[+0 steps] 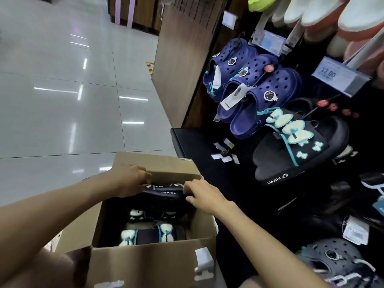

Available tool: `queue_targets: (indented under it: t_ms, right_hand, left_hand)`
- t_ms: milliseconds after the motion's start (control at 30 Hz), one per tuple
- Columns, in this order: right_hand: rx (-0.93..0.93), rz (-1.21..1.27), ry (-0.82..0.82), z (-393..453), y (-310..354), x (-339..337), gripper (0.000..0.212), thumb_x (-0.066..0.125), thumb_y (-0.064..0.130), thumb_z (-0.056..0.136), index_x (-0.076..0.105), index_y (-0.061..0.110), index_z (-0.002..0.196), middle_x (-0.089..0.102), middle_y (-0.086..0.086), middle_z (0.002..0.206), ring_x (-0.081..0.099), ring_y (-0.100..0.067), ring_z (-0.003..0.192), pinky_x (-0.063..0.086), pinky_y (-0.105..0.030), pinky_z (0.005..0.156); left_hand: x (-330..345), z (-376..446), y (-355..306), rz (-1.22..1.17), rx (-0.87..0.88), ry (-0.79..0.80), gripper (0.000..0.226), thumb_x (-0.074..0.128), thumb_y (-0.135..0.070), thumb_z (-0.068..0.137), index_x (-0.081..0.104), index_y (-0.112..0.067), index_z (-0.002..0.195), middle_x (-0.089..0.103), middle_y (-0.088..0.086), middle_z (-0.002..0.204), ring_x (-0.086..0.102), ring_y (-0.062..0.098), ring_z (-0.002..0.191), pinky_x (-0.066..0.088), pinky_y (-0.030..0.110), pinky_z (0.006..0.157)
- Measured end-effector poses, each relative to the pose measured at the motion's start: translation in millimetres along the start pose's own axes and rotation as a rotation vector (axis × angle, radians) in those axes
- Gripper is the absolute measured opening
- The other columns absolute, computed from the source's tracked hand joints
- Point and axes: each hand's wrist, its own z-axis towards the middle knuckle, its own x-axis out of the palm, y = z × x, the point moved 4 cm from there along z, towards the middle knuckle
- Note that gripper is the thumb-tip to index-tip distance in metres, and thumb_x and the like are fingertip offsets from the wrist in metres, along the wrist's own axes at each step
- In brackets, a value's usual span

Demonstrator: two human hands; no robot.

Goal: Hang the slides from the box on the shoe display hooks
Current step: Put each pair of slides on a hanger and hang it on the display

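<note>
The box (149, 265) is plain brown cardboard. The slides (164, 194) inside it are black with white lettering, pale mint bows and teal straps. The hanging slide (291, 154) on the display has the same black body, mint bows and teal strap. The clogs (259, 88) beside it are dark blue with round holes and small badges. The floor (62, 90) is glossy light grey tile. The price tag (332, 74) is white with dark digits.

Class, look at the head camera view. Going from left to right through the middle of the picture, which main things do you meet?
Glossy tiled floor → wooden end panel → navy blue clogs hanging on the display → white price tag reading 12.00.
</note>
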Motion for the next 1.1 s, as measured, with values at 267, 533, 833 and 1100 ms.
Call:
queue_targets:
  t_ms: [267, 533, 833, 1100]
  right_hand:
    - [0.018, 0.016, 0.105, 44.8, -21.1, 37.0, 0.027, 0.056, 0.029, 0.097, 0.055, 0.022, 0.123, 0.058, -0.002, 0.124, 0.052, -0.025, 0.118, 0.041, -0.036, 0.079]
    - [0.04, -0.007, 0.13, 90.8, -40.1, 64.6, 0.043, 0.054, 0.03, 0.099, 0.04, 0.02, 0.138, 0.049, -0.006, 0.134, 0.044, -0.029, 0.126, 0.043, -0.043, 0.095]
    - [0.228, 0.257, 0.161, 122.4, -78.7, 102.3, 0.057, 0.053, 0.041, 0.1, 0.032, 0.015, 0.146, 0.05, -0.014, 0.141, 0.048, -0.034, 0.13, 0.041, -0.045, 0.106]
    - [0.385, 0.496, 0.141, 132.7, -97.0, 127.5, 0.062, 0.052, 0.046, 0.099, 0.042, 0.007, 0.146, 0.046, -0.014, 0.147, 0.04, -0.032, 0.137, 0.035, -0.042, 0.112]
  left_hand:
    - [53.7, 38.1, 20.5, 0.115, 0.069, 0.152, 0.04, 0.044, -0.035, 0.094, 0.049, -0.035, 0.133, 0.056, -0.004, 0.13, 0.055, 0.02, 0.121, 0.05, 0.037, 0.094]
    - [100.8, 73.7, 38.1, 0.07, 0.038, 0.281, 0.056, 0.043, -0.047, 0.097, 0.028, -0.03, 0.149, 0.045, 0.0, 0.139, 0.046, 0.023, 0.128, 0.045, 0.035, 0.094]
    - [147.6, 119.6, 44.0, -0.137, -0.164, 0.336, 0.064, 0.044, -0.057, 0.095, 0.027, -0.026, 0.148, 0.042, 0.002, 0.144, 0.04, 0.024, 0.133, 0.043, 0.04, 0.097]
    - [182.5, 136.1, 53.8, -0.389, -0.365, 0.375, 0.067, 0.041, -0.075, 0.084, 0.05, -0.031, 0.134, 0.048, 0.005, 0.14, 0.046, 0.025, 0.13, 0.036, 0.043, 0.108]
